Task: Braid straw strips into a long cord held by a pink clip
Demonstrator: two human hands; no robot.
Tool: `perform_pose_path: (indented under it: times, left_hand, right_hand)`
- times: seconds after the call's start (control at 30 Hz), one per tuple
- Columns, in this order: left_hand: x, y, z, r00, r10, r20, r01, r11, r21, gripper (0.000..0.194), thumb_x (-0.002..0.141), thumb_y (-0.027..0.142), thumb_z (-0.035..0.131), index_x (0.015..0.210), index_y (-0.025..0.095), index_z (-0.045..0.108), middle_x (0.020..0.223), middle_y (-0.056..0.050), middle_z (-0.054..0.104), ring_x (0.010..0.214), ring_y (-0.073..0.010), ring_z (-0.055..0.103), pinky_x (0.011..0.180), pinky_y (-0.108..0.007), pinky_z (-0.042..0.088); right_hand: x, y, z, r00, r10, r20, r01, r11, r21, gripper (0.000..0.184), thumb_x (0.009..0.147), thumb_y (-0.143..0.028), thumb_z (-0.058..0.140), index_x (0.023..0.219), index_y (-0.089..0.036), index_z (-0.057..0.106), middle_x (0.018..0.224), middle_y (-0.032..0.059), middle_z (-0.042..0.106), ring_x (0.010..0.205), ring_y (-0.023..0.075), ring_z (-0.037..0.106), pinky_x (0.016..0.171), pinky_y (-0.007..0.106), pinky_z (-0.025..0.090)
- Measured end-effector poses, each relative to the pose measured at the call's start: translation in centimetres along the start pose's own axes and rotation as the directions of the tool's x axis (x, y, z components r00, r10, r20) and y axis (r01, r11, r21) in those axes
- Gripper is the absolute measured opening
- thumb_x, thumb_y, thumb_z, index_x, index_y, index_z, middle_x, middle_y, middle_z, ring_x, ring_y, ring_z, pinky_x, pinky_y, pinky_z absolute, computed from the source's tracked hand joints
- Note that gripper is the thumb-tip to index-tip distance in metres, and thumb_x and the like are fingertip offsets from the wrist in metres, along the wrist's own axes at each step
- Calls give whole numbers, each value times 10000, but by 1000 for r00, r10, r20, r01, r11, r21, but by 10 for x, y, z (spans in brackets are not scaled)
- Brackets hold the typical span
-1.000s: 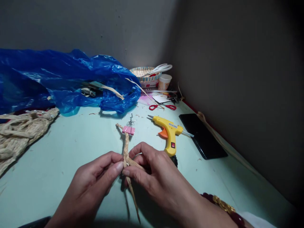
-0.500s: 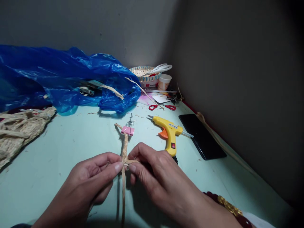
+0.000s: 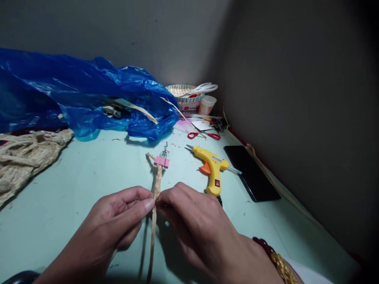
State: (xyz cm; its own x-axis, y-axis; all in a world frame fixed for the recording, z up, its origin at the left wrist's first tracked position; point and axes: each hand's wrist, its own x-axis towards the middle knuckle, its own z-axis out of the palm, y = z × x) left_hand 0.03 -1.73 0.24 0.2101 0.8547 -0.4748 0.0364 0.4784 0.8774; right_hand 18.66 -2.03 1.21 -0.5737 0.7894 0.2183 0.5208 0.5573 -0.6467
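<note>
A tan straw braid lies lengthwise on the pale green table, its far end held by a pink binder clip. My left hand pinches the braid from the left with thumb and forefinger. My right hand pinches it from the right at the same spot. Loose straw strips hang down from the pinch toward me. A beaded bracelet is on my right wrist.
A yellow glue gun and a black phone lie to the right. Red scissors, a small woven basket with white scissors and a cup sit in the corner. A blue plastic bag and a straw mat are at left.
My hands have drawn closer together on the braid; the right fingers folded a strip across. The loose strips swung from slanting right to hanging straight. The view shifted slightly.
</note>
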Motion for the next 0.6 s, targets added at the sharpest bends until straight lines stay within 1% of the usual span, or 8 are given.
perform_pose_path:
  times: [0.1,0.2,0.27,0.37,0.43,0.53,0.6]
  left_hand:
    - [0,0,1,1000,-14,-13,14,999,-39,147,721,329,725,805,218,676,503,101,275,468,-89,278,436,-176,249]
    - [0,-1,1,1000,-5,2,5,999,-38,135,723,332,716,781,220,668,493,101,261,482,-98,298,458,-181,289]
    - [0,-1,0,1000,8,20,-8,1000,-20,140,727,341,706,751,214,655,503,100,258,484,-92,265,448,-180,255]
    - [1,-3,-1,999,12,44,-13,1000,6,148,742,345,688,745,207,635,538,98,261,487,-81,185,434,-190,163]
    - [1,-4,-2,998,9,59,-10,1000,21,147,756,343,676,746,205,626,542,97,258,489,-80,161,434,-201,124]
    - [1,-4,-2,998,10,59,-10,1000,10,141,763,336,673,759,203,626,547,93,294,487,-79,165,437,-206,121]
    - [1,-4,-2,999,6,50,-5,1000,-18,139,752,330,689,769,204,633,558,88,340,480,-73,169,439,-204,128]
  right_hand:
    - [2,0,-1,1000,-2,-29,4,999,51,67,982,-182,418,943,-202,470,854,-13,562,697,106,502,619,237,384]
    - [2,0,-1,999,-24,-24,24,1000,17,108,993,-217,402,940,-186,491,836,-1,574,679,109,511,595,240,379]
    - [1,0,0,999,-36,-14,36,999,-20,136,996,-233,385,955,-182,505,838,10,584,689,120,524,589,248,373]
    - [1,2,3,999,-48,-3,48,996,-70,159,992,-224,366,933,-193,511,790,1,574,647,123,507,561,256,342]
    - [2,3,3,999,-49,9,50,995,-83,164,989,-218,360,920,-191,507,774,-4,569,631,120,502,553,259,331]
    - [5,4,2,999,-28,18,29,998,-54,135,992,-231,369,969,-185,494,821,-4,590,664,113,527,580,259,348]
    - [6,4,1,1000,-20,17,21,999,-47,94,975,-240,395,997,-187,470,834,-10,587,657,108,514,579,257,351]
